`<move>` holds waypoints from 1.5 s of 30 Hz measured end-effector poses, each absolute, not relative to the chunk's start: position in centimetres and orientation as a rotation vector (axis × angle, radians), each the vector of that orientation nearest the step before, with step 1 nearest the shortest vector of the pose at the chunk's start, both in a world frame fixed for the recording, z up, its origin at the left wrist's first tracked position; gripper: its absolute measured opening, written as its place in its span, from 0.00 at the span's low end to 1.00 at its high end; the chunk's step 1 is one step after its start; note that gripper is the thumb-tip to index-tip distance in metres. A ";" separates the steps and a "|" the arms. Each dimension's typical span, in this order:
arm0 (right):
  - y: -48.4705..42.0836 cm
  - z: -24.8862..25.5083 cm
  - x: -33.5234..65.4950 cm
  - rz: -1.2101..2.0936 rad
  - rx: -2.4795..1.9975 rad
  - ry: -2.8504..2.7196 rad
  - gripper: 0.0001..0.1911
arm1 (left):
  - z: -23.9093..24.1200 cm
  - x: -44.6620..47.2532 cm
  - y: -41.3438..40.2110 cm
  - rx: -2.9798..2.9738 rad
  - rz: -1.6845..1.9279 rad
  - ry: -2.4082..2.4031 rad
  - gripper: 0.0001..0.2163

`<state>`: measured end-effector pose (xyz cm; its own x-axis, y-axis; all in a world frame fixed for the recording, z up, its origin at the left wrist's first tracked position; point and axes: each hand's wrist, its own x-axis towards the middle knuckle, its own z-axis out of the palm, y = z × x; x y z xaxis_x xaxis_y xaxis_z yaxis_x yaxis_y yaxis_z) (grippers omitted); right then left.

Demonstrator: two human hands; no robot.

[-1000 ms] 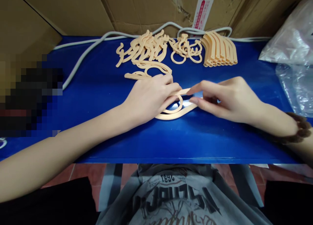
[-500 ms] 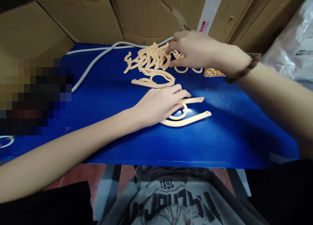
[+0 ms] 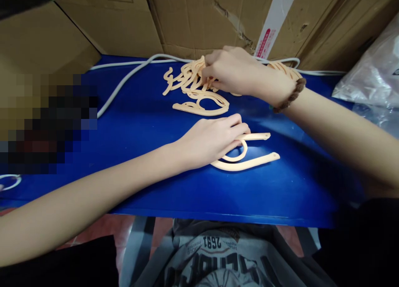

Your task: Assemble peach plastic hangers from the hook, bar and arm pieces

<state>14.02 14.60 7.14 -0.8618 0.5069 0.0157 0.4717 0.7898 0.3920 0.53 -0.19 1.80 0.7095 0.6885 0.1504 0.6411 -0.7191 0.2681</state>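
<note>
My left hand lies on a peach plastic U-shaped piece in the middle of the blue table, fingers curled over its upper arm and a small ring part. My right hand reaches to the back of the table and pinches into a loose heap of peach hook pieces; what its fingers hold is hidden. An assembled peach loop lies between the two hands. A brown bead bracelet is on my right wrist.
A stack of peach curved strips sits behind my right wrist. A white cable runs along the back edge. Cardboard boxes wall the rear, a clear plastic bag lies at right, and a blurred patch covers the left.
My right hand left the U-shaped piece, reached to the back heap, then shifted left onto the hook pieces. My left hand has stayed on the U-shaped piece.
</note>
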 end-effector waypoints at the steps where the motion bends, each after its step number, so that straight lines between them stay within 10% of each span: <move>1: 14.3 7.3 13.8 0.601 0.756 2.880 0.19 | 1.8 0.5 -0.2 2.721 0.348 1.072 0.15; 23: 10.0 12.8 20.1 0.535 1.516 3.024 0.23 | 0.5 0.0 1.0 2.522 0.619 1.013 0.13; 35: 4.7 8.7 29.2 -0.558 1.692 3.399 0.34 | 2.2 -1.3 2.3 1.907 0.458 0.857 0.21; 45: 4.8 4.6 28.7 -1.992 1.634 2.863 0.01 | 2.0 -0.4 1.2 2.110 0.613 0.986 0.11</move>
<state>28.73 4.85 4.64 -0.4423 0.8915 0.0984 0.2177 0.2131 -0.9525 -0.41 1.16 2.01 0.5947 0.7958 0.1146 0.4551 -0.4507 0.7679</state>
